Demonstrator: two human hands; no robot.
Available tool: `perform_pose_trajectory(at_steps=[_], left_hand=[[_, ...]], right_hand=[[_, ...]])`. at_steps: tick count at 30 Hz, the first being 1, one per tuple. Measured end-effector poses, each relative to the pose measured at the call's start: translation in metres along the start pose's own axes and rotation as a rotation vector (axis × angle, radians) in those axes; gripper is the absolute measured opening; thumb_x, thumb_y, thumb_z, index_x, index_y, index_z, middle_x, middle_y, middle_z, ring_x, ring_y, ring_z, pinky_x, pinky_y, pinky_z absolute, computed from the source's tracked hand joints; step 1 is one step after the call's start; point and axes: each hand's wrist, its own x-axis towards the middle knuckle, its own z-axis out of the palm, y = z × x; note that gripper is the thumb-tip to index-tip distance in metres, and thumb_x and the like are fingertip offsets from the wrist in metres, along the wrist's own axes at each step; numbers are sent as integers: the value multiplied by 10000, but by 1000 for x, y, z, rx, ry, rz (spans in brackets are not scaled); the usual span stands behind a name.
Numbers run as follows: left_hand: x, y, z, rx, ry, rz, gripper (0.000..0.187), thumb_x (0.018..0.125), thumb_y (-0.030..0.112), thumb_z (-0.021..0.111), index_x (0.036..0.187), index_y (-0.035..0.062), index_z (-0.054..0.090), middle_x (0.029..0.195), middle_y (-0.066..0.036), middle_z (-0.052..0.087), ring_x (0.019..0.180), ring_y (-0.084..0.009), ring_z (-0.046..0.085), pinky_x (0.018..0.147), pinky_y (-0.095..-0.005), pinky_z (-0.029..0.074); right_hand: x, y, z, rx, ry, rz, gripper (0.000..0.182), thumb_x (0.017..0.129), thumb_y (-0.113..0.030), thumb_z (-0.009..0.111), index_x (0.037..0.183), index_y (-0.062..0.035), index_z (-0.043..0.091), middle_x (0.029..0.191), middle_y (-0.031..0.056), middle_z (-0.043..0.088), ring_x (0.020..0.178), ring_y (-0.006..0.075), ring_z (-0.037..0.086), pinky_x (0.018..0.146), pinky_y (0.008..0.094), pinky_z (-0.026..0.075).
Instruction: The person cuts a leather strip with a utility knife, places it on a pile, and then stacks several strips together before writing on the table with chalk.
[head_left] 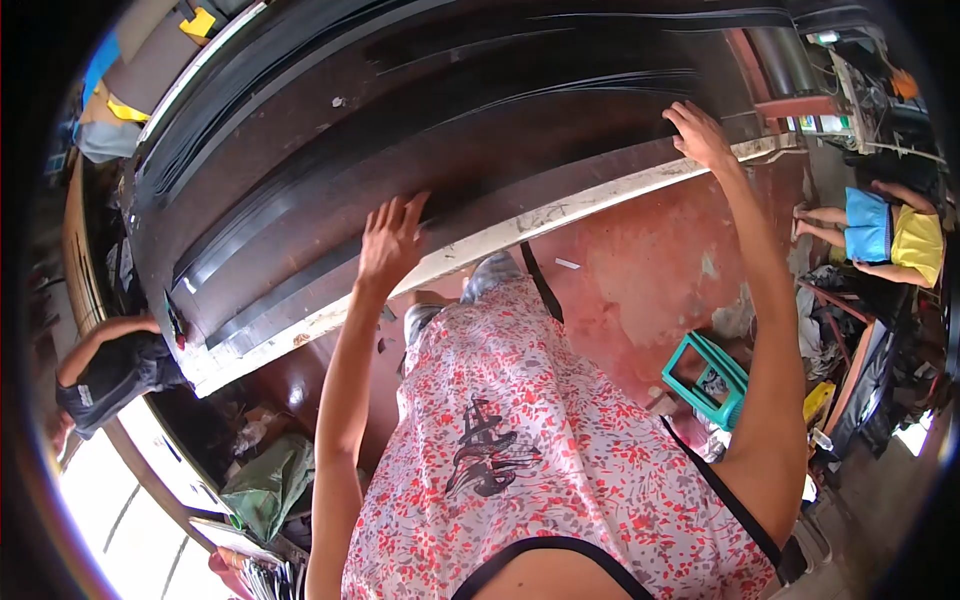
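Observation:
Long, thin black strips (pixel 300 215) lie lengthwise over a dark brown worktable (pixel 300 125), some glossy where they catch the light. My left hand (pixel 393 240) rests palm down near the table's front edge, fingers spread over a black strip (pixel 290 300). Further right, my right hand (pixel 700 137) touches the tabletop close to the right end of the strips. Its fingers are apart and slightly bent, with nothing visible in them. The strip's edge close to my right hand is hard to make out against the dark surface.
The table's pale, worn front edge (pixel 520 222) runs in front of me. A person in a dark shirt (pixel 120 375) is at the left end. A person in yellow and blue clothes (pixel 880 230) stands at right. A green plastic stool (pixel 710 380) is on the red floor (pixel 630 290).

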Motion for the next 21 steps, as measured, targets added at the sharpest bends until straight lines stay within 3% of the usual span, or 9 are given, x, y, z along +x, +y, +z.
perform_pose_trajectory(at_steps=[7, 12, 14, 16, 18, 20, 21], left_hand=[[83, 55, 40, 101, 67, 8, 737, 735, 49, 719, 1426, 166, 494, 1192, -163, 639, 1087, -366, 639, 898, -492, 528], [91, 49, 36, 110, 54, -45, 764, 721, 29, 729, 1432, 153, 479, 1250, -168, 649, 1113, -408, 639, 922, -501, 531], [89, 55, 23, 81, 19, -57, 796, 735, 38, 737, 1465, 161, 443, 1279, -169, 633, 1171, -401, 611, 958, -518, 511], [93, 56, 22, 164, -24, -98, 817, 743, 41, 741, 1483, 166, 419, 1308, -173, 613, 1205, -400, 588, 984, -525, 494], [103, 58, 31, 242, -65, -129, 838, 751, 45, 744, 1502, 171, 395, 1337, -177, 592, 1239, -399, 565, 1010, -532, 478], [118, 60, 40, 253, -10, -56, 824, 752, 61, 724, 1500, 176, 396, 1303, -183, 588, 1191, -394, 585, 923, -518, 506], [130, 70, 42, 211, -56, -47, 832, 757, 81, 733, 1506, 176, 384, 1293, -181, 578, 1172, -392, 587, 929, -521, 504]], right_hand=[[17, -16, -3, -19, 101, -65, 608, 799, -102, 724, 1364, 11, 531, 1486, 189, 487, 1350, 342, 489, 1128, 418, 422], [21, -16, -4, 2, 168, -107, 581, 796, -86, 709, 1346, -16, 535, 1449, 171, 513, 1312, 339, 522, 1096, 424, 454], [28, -19, 3, 82, 147, -35, 628, 795, -91, 710, 1392, -56, 517, 1455, 151, 505, 1335, 328, 502, 1138, 441, 405], [36, -20, 22, 56, 352, -137, 649, 812, -42, 678, 1427, -99, 482, 1428, 130, 504, 1305, 368, 490, 1172, 513, 342], [17, -56, 16, 224, 579, -91, 660, 818, -49, 687, 1439, -155, 490, 1387, 114, 512, 1301, 360, 483, 1199, 540, 283], [-5, -88, 17, 463, 774, -140, 606, 837, -64, 693, 1407, -172, 519, 1383, 100, 517, 1288, 356, 496, 1200, 541, 285], [-24, -100, 23, 506, 774, -161, 573, 844, -76, 695, 1388, -147, 531, 1374, 110, 520, 1250, 352, 527, 1183, 561, 300]])
